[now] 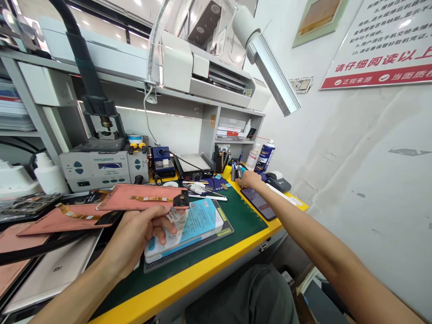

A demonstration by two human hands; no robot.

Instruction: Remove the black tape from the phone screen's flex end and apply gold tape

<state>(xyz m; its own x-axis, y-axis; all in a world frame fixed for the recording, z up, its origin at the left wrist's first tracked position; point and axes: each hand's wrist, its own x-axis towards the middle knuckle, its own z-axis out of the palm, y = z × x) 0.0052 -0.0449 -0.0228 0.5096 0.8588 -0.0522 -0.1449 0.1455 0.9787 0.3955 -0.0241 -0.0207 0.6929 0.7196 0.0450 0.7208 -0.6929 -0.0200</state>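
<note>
Left hand (135, 238) at 8 o'clock, fingers closed round the lower edge of a phone display panel (141, 197), pinching it up above the surface (189, 281). Panel has pink film over its visible face, with a gold flex cable (148, 198) lying across it and a black end piece at its right corner. A second pink-filmed panel (64, 220) lies just beneath and beyond it at 8 to 9 o'clock, and a third (13, 252) sits further out at the frame edge.

Right hand (248, 180) at 3 o'clock, fingers curled down, reaching beside a cup of small tools (238, 173); no pinch can be made out, and whether it holds anything can't be told. Phone (257, 203) lies flat just below it on a green mat (232, 238).

Blue-and-white packets (199, 222) sit on a grey tray (221, 231) near the left hand.

Done, as things lie: one panel up in hand, two down. Left: all three with pink film on, none seen fitted to a phone.
</note>
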